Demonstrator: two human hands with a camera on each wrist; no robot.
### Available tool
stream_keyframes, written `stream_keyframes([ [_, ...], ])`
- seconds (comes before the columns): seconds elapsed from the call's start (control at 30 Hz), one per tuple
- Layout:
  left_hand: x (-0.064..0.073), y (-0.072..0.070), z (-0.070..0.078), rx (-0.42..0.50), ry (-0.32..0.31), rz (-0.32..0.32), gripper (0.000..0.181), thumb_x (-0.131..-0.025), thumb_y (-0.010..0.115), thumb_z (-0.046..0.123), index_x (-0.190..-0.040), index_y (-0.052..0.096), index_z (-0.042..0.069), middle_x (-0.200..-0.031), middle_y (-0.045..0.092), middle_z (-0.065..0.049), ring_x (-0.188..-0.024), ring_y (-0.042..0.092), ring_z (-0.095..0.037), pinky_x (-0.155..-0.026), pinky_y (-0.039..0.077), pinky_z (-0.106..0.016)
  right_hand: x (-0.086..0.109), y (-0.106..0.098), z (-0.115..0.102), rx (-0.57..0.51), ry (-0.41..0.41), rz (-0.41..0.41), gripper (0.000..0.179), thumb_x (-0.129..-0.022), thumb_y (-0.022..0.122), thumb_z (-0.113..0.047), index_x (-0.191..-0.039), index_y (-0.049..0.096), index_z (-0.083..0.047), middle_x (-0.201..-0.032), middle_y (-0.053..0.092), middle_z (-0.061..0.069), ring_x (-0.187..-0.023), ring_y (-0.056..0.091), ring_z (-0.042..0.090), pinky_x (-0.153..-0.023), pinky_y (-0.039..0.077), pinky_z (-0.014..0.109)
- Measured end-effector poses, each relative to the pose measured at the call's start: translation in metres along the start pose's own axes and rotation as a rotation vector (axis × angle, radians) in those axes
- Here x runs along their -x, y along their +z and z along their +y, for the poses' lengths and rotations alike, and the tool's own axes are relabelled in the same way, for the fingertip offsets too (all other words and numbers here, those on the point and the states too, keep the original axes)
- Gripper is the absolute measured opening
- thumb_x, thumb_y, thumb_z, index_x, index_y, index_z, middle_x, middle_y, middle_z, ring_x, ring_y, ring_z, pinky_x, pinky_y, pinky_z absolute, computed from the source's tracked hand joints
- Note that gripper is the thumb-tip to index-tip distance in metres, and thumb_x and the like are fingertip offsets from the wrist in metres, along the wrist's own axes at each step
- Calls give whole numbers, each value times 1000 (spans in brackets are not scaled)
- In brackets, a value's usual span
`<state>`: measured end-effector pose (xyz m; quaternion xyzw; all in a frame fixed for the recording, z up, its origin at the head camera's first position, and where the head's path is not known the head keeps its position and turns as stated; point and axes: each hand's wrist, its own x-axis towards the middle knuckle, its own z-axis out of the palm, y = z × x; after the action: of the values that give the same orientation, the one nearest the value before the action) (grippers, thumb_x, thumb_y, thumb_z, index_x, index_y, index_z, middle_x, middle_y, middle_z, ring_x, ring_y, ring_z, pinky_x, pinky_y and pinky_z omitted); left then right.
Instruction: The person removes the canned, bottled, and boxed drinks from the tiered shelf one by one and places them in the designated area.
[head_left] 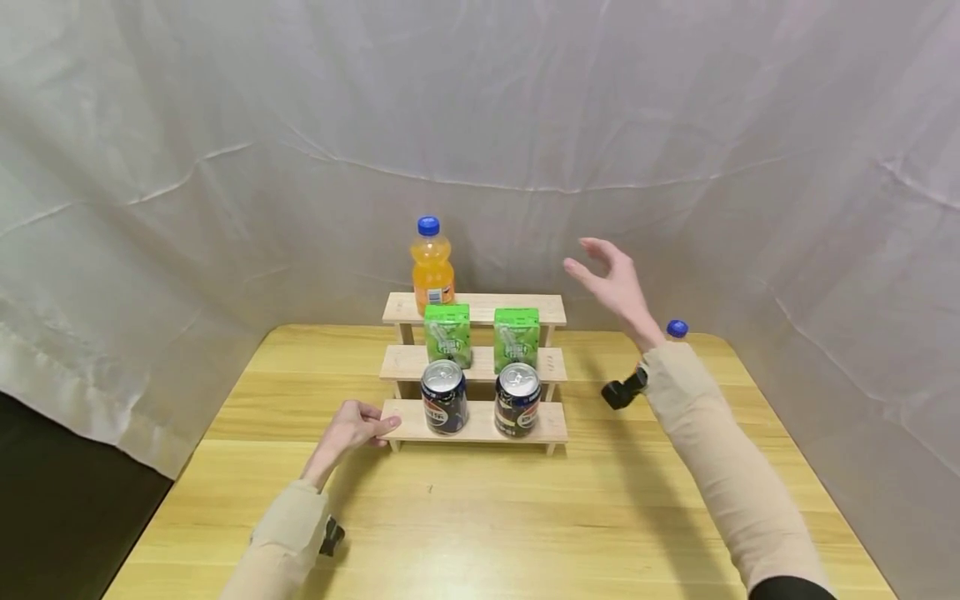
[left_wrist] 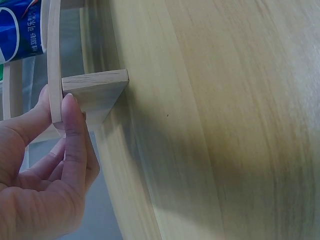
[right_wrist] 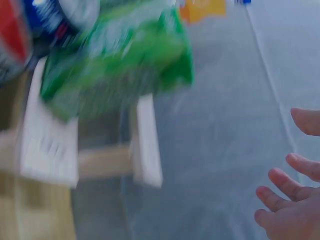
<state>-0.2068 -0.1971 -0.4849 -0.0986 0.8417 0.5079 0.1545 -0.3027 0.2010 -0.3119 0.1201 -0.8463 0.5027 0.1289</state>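
Observation:
A three-step wooden shelf (head_left: 480, 429) stands on the table. My left hand (head_left: 358, 423) pinches the left end of its lowest step between thumb and fingers; the left wrist view shows the board's edge (left_wrist: 55, 65) in that grip. On the lowest step are two dark cola cans (head_left: 444, 398) (head_left: 517, 402). Two green drink cartons (head_left: 447, 337) (head_left: 516, 342) occupy the middle step, and an orange drink bottle (head_left: 432, 271) with a blue cap is at the top left. My right hand (head_left: 611, 279) hovers right of the top step, fingers spread and holding nothing.
Behind my right forearm another blue-capped bottle (head_left: 677, 329) is mostly hidden on the table's right side. Grey cloth (head_left: 480, 125) hangs behind the table and along both sides. The wooden tabletop (head_left: 465, 533) extends in front of the shelf.

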Motion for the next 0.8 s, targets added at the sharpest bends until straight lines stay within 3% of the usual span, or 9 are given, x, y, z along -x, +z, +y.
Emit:
stream_keyframes([
  [0.17, 1, 1, -1, 20, 14, 7, 56, -89, 77, 18, -126, 55, -18, -96, 71, -22, -65, 69, -13, -79, 66, -34, -15, 30, -31, 16, -37, -76, 60, -97, 68, -24, -146, 46, 2, -151, 48, 24, -143, 44, 38, -125, 34, 52],
  [0.37, 1, 1, 0, 42, 29, 6, 58, -89, 77, 16, -126, 52, -21, -96, 70, -23, -64, 67, -12, -75, 66, -33, -25, 65, -58, -15, -16, -147, 62, -95, 70, -29, -147, 47, -2, -153, 49, 18, -144, 44, 32, -126, 34, 46],
  [0.8, 0, 3, 0, 38, 36, 0, 52, -89, 77, 17, -122, 57, -18, -90, 70, -18, -63, 67, -11, -75, 66, -33, -42, 120, -79, -105, 12, -260, 60, -98, 66, -28, -147, 44, 0, -154, 46, 20, -145, 43, 37, -125, 37, 47],
])
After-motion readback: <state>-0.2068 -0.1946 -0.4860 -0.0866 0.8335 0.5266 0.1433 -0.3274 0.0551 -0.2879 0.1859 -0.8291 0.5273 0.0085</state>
